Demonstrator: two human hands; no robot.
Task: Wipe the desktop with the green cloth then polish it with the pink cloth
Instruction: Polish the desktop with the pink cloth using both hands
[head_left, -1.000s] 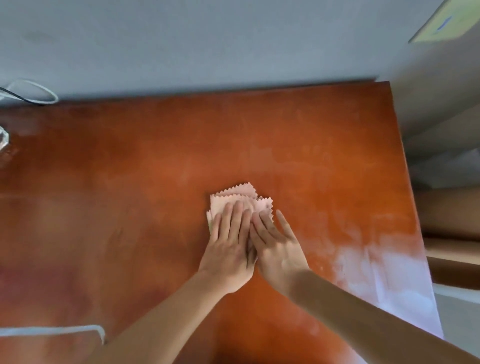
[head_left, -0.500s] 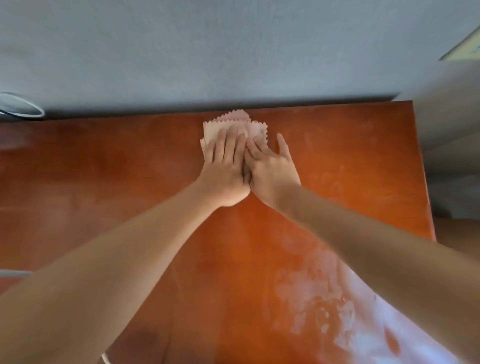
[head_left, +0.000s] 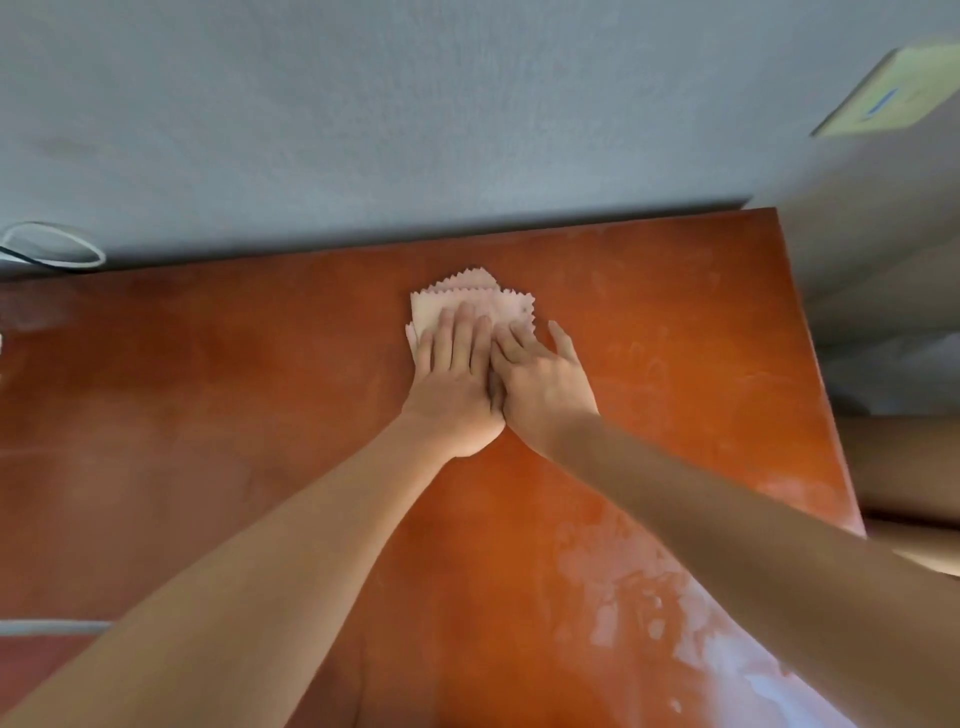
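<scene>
A folded pink cloth (head_left: 470, 296) with zigzag edges lies flat on the orange-brown desktop (head_left: 208, 415), near its far edge. My left hand (head_left: 454, 382) presses on the cloth with straight fingers. My right hand (head_left: 545, 387) lies flat beside it, its inner fingers on the cloth and its outer fingers on the bare wood. The two hands touch side by side. Most of the cloth is hidden under them. No green cloth is in view.
A grey wall (head_left: 415, 130) rises right behind the desk's far edge. A white cable loop (head_left: 52, 247) sits at the far left corner. The desk's right edge (head_left: 810, 374) borders pale boxes. A bright glare patch (head_left: 675, 613) lies near the front right.
Both hands pushed the pink cloth from the desk's middle to the far edge a second ago, and have since drawn it slightly back toward me.
</scene>
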